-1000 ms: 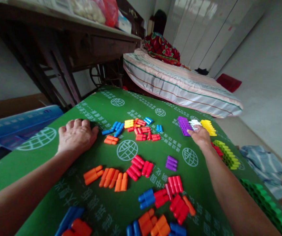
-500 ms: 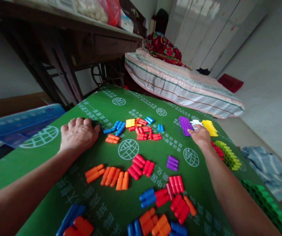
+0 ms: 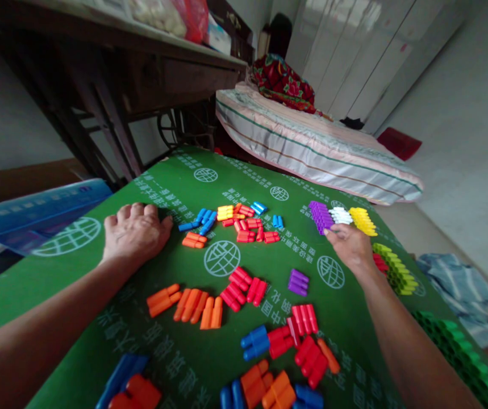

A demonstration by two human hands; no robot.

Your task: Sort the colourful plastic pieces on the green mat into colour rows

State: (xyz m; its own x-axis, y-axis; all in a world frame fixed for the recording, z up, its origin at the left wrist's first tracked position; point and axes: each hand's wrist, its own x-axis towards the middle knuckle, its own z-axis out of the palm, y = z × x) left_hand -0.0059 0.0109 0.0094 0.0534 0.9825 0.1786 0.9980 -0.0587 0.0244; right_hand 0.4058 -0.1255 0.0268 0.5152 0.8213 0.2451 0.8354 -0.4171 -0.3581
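Observation:
My left hand [image 3: 135, 233] rests palm down on the green board [image 3: 141, 312], its fingers loosely spread and nothing in it. Just right of it are blue pieces [image 3: 205, 218] and an orange piece [image 3: 195, 240]. My right hand [image 3: 350, 244] reaches over the far right part, thumb stretched toward the near corner of a purple block of joined tubes [image 3: 320, 217]. A white block [image 3: 340, 215] lies right behind its fingers, with a yellow block [image 3: 363, 221] beside that. Its other fingertips are partly hidden, and I see nothing held.
Loose red pieces [image 3: 234, 292], orange pieces [image 3: 191, 305] and a purple piece [image 3: 298, 282] lie mid-board. Lime [image 3: 397, 270] and green blocks [image 3: 461, 352] line the right side. A wooden table [image 3: 141, 62] stands at back left, a bed [image 3: 312, 142] behind.
My right hand has drawn back slightly toward me and to the right, uncovering more of the white block. My left hand stays put.

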